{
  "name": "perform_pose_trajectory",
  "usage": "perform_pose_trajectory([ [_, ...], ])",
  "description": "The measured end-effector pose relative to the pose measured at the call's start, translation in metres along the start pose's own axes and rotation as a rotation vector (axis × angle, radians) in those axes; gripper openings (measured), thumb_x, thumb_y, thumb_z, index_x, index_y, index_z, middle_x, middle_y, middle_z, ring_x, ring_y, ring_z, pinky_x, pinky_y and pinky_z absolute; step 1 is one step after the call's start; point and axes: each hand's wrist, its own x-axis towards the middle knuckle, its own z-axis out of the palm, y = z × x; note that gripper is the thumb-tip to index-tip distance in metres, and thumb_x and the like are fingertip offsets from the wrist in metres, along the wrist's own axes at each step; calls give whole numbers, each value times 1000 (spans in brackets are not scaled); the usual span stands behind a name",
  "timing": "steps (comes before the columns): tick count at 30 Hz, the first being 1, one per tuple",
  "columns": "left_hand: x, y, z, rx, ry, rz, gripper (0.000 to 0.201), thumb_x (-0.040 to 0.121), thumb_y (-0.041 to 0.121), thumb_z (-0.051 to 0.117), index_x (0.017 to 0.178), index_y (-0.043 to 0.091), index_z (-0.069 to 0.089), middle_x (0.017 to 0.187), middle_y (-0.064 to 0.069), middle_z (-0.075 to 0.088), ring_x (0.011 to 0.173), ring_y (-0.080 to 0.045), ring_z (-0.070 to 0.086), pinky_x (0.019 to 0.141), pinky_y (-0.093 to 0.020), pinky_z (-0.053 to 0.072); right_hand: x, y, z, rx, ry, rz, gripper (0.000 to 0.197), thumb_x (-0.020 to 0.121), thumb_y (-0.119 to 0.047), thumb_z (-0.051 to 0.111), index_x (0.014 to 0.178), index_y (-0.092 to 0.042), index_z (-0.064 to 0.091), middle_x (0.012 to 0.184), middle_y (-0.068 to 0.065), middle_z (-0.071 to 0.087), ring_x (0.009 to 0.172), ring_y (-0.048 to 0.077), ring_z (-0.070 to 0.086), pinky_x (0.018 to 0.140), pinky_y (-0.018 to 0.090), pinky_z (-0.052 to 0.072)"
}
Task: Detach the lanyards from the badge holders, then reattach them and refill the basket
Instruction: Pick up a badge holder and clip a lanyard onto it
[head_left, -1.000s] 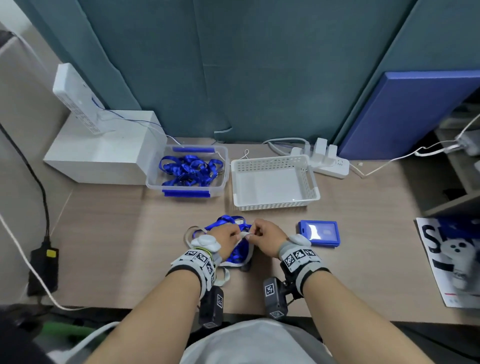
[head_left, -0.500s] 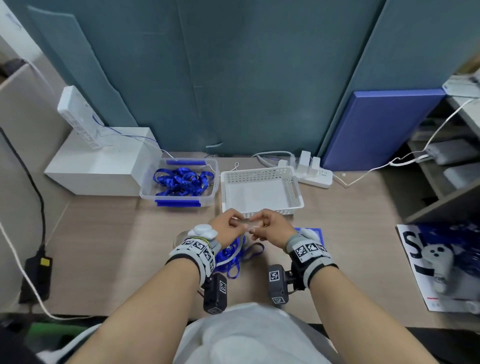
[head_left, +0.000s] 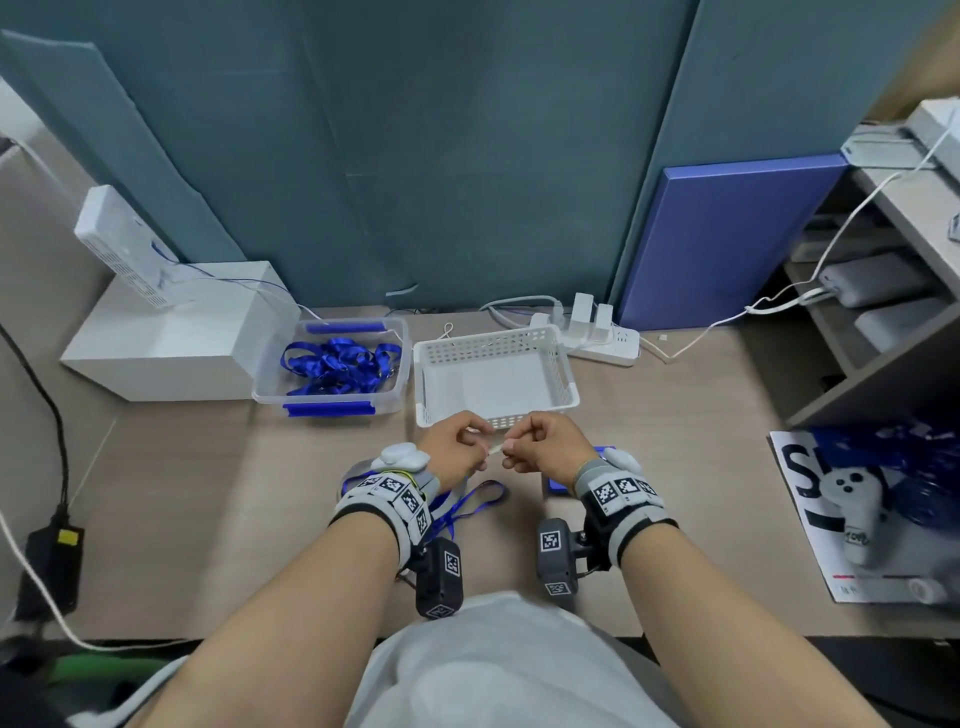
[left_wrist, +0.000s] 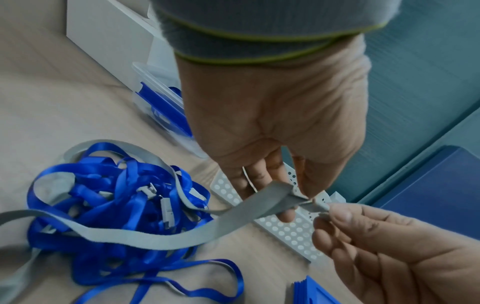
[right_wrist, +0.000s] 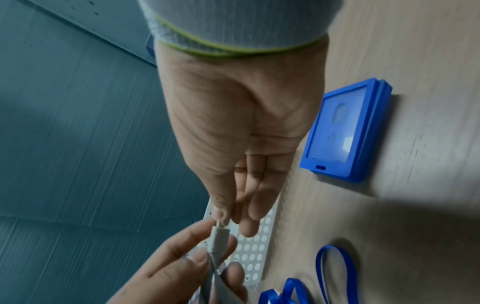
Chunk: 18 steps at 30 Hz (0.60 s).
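Wooden desk (head_left: 675, 467) with basket (head_left: 563, 387), lanyard pile (left_wrist: 116, 205), badge holders (right_wrist: 348, 131).

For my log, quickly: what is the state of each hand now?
Left hand: pinches the grey lanyard strap.
Right hand: pinches the lanyard's clip.

Right hand (right_wrist: 233, 127): centre of frame, fingertips pinching the grey clip (right_wrist: 219, 236)
Left hand (right_wrist: 182, 267): lower left, pinching the clip's lower end
Badge holders (right_wrist: 345, 131): blue stack, right, on worktop (right_wrist: 428, 61)
Basket (right_wrist: 254, 246): white, perforated, bottom centre
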Motion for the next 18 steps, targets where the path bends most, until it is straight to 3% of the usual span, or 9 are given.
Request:
perform_pose_trajectory([
  [3,4,4,5,15,-47,29,14,86,8,73,100,11,71,77,-4,69,69,-18,69,65,-27,53,1,3,-7,3,5,1,8,91,-1,70,85,-4,65,77,21,71,66,25,71,61,30,56],
  [6,9,0,16,47,-42,36,11,88,10,72,98,11,71,70,-2,69,64,-18,70,58,-24,50,-1,5,-13,31,7,5,9,94,0,65,86,-4,65,78,20,71,64,25,70,61,29,56],
  [9,16,-1,27,48,-12,-16,10,93,4,63,100,8,70,68,-4,65,52,-4,63,52,-18,43,5,14,-22,28,25,22,11,95,1,63,89,-7,67,75,11,71,66,22,67,66,32,55],
  [11,17,0,31,73,20,-38,15,95,3,59,100,12,71,67,-4,64,43,3,54,46,-15,40,11,22,-34,-141,92,-35,19,86,-1,72,88,-20,68,77,0,68,71,15,63,76,35,52],
  [13,22,-1,33,129,34,-39,17,96,6,58,98,16,73,66,-2,64,43,4,53,48,-13,41,16,27,-53,-482,112,-53,33,74,-15,84,95,-32,65,94,-7,61,89,14,56,89,36,48],
  [15,25,-2,35,159,24,-59,15,96,8,58,97,16,71,68,-4,65,42,5,53,46,-12,41,13,31,-68,-839,89,35,53,64,-34,88,107,-41,59,109,-10,47,102,14,42,92,36,40],
  [18,29,-3,41,145,2,-88,16,96,9,59,88,21,67,73,-5,65,51,-2,60,52,-20,47,11,42,-78,-1036,52,103,73,55,-45,89,118,-43,53,116,-9,38,111,16,36,94,36,31],
])
